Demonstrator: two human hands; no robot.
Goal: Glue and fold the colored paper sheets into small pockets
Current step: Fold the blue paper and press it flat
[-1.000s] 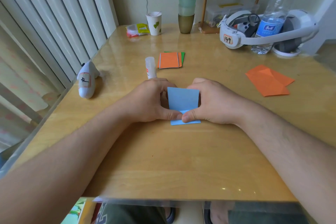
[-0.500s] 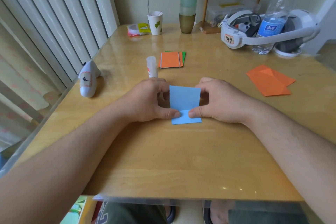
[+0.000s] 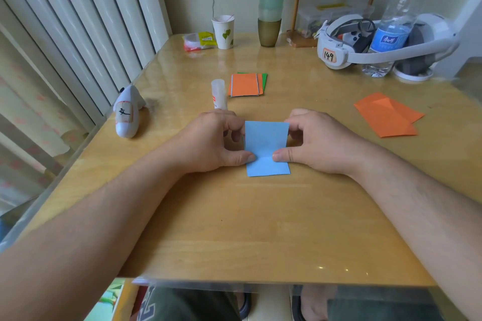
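Two hands work one blue paper sheet [image 3: 266, 147] at the centre of the frame, seen from the head view, the only one. The left hand [image 3: 208, 142] pinches the sheet's left edge, thumb on the near fold and fingers curled behind; the right hand [image 3: 317, 142] mirrors it on the right edge. The sheet's far part stands raised off the wooden table [image 3: 234, 229] while its near strip lies flat. Judged from this, the paper is light, thin and easily creased, so it should be held by its side edges and pressed along the fold with the thumbs. A glue stick [image 3: 218, 94] stands just above the left hand; a folded stack [image 3: 246, 85] lies beside it, and orange sheets [image 3: 386, 114] lie at mid right.
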